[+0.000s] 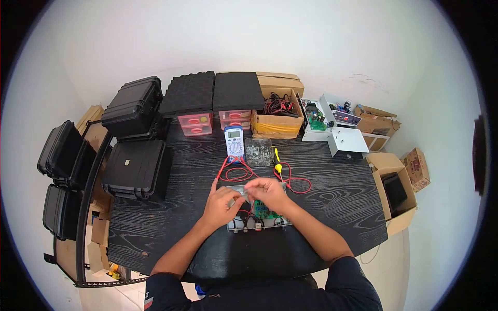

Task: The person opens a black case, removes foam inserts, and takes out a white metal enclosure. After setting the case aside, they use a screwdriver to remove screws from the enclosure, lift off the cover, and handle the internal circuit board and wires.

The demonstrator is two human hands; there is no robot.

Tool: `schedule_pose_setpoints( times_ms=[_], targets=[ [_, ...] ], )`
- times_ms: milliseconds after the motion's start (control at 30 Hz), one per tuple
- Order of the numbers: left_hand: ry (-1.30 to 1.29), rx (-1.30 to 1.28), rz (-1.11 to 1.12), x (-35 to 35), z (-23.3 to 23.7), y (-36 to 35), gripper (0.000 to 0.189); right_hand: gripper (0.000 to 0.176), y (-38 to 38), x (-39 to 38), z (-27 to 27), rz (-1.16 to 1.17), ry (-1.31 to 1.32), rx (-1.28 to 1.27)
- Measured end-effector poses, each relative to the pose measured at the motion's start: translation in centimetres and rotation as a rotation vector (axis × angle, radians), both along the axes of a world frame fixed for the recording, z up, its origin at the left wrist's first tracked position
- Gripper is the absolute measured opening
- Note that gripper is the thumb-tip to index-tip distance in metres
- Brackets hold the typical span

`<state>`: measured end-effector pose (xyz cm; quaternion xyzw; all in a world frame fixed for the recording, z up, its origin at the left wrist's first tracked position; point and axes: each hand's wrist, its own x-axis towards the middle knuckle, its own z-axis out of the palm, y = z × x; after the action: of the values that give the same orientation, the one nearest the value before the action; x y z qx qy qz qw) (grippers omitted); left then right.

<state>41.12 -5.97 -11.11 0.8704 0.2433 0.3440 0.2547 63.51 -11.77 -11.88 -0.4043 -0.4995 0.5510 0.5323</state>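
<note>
My left hand (222,203) is over the left side of an open metal chassis (234,225), its index finger raised and its thumb and other fingers drawn together. My right hand (271,194) pinches with thumb and fingers close to the left fingertips, above the chassis. Whatever lies between the fingers is too small and hidden to name. Inside the chassis are a green circuit board (263,209) and red and black wires, partly covered by my hands. Just behind stands a digital multimeter (235,145) with red leads (236,174) lying around it.
Behind the chassis lie a clear tray of small parts (259,152) and a yellow-black screwdriver (276,156). Black cases (136,168) stand at left, red drawers (195,124) and a cardboard box of cables (280,124) at the back. Another opened device (316,122) sits back right.
</note>
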Motion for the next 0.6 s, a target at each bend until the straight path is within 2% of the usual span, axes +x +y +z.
schedule_pose_setpoints(
  times_ms=[100, 200, 300, 500, 600],
  targets=[
    [-0.244, 0.095, 0.011, 0.3, -1.7, 0.5, 0.009, 0.019, 1.8, 1.6, 1.3, -0.280, -0.130, 0.012],
    [-0.264, 0.203, 0.008, 0.1, -3.8, 1.1, 0.007, 0.018, 3.7, 4.0, 3.7, -0.555, -0.738, 0.205],
    [-0.254, 0.175, 0.010, 0.5, -4.6, 1.2, 0.008, 0.018, 6.5, 7.0, 3.0, -0.612, -0.999, 0.581],
    [-0.241, 0.165, -0.022, 0.8, -4.7, 1.1, 0.012, 0.019, 9.1, 8.6, 2.0, -0.511, -1.320, 0.396],
    [-0.283, 0.137, -0.013, 0.7, -5.5, 1.3, 0.012, 0.021, 9.3, 8.5, 1.8, -0.472, -1.355, 0.377]
  ],
)
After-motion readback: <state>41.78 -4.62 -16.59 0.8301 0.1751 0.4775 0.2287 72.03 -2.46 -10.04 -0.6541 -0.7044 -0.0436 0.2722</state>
